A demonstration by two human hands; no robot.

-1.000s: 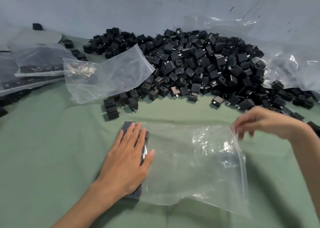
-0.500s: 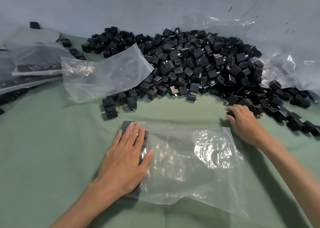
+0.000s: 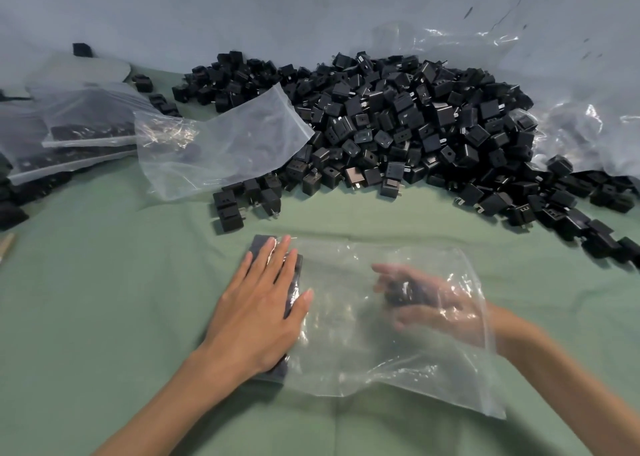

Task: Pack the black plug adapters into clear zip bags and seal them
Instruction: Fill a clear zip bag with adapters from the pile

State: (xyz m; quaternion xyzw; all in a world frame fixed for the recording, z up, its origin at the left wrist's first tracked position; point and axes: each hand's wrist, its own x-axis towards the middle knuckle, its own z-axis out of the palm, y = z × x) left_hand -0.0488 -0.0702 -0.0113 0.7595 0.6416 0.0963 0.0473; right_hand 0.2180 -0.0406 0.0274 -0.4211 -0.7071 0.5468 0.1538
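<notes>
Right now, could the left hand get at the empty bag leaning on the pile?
Probably yes: the left hand lies flat, gripping nothing, and only bare cloth and a few loose adapters separate it from the empty bag.
</notes>
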